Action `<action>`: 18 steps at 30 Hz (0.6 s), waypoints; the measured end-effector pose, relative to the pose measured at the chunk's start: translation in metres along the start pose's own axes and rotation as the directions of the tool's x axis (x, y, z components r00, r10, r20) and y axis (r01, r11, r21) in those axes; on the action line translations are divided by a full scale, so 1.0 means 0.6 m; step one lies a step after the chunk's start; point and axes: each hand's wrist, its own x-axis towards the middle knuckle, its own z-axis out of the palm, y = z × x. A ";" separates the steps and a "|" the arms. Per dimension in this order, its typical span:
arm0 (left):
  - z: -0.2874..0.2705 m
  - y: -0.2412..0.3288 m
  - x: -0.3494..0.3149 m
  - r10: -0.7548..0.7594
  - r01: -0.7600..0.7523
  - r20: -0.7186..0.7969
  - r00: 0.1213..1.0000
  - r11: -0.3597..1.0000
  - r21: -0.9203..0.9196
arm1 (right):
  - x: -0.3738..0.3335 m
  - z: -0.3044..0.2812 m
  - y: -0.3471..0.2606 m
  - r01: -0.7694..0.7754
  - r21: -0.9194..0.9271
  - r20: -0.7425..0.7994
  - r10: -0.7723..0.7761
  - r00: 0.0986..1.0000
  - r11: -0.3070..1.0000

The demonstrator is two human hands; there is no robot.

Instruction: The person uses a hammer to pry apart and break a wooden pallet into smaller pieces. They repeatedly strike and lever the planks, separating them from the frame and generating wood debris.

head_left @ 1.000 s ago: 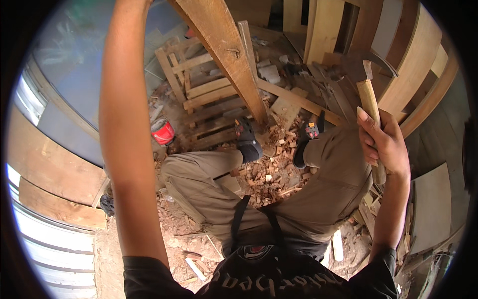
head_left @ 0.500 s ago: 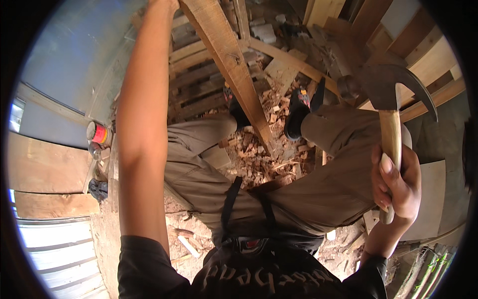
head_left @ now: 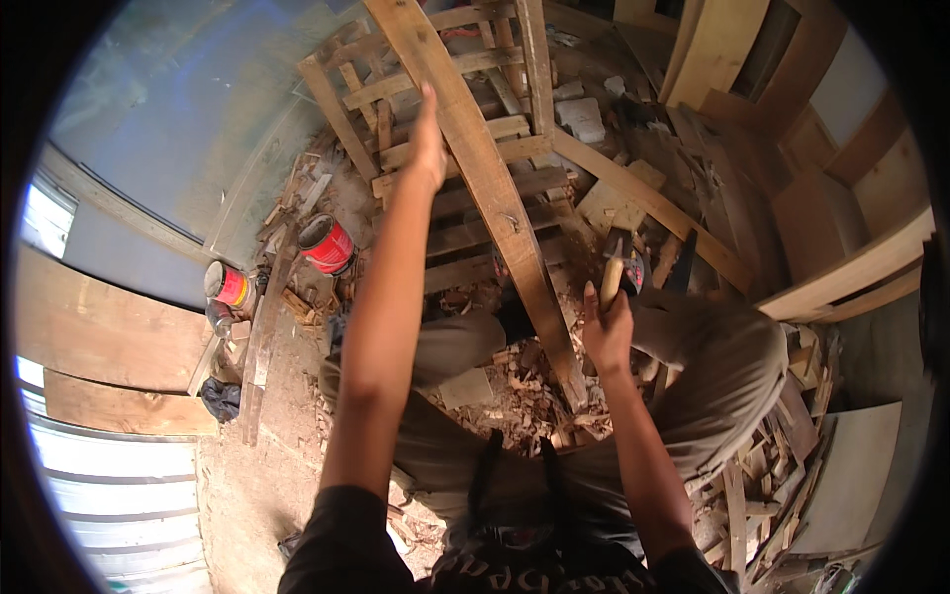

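Note:
A long wooden beam slants from the top of the view down between my legs, its near end among wood chips. My left hand lies along the beam's left side, fingers stretched out toward the far end; its thumb is hidden. In my right hand is a claw hammer, gripped by its wooden handle just right of the beam. The hammer's dark head points away from me and is partly foreshortened. A dark knot or notch marks the beam's upper face.
Behind the beam stands a wooden frame of slats. Two red cans, a nearer one and a larger one, sit at left. Loose boards and scrap wood lie at right. Wood chips cover the ground between my legs.
My right hand has brought the hammer from the far right in toward the beam. My left hand has come down from the beam's top part into view, and my view has shifted.

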 end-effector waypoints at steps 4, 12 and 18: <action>-0.024 -0.145 -0.027 -0.201 0.200 0.032 0.979 0.979 0.027 | 0.053 0.066 0.226 0.031 -0.015 0.140 -0.029 0.990 0.999; -0.072 -0.276 -0.038 -0.302 0.342 -0.292 0.907 0.935 0.094 | -0.001 0.120 0.302 -0.155 -0.128 0.400 0.194 0.896 0.980; -0.065 -0.281 -0.017 -0.198 0.297 -0.359 0.912 0.922 0.248 | -0.002 0.115 0.281 -0.125 -0.108 0.541 0.164 0.825 0.986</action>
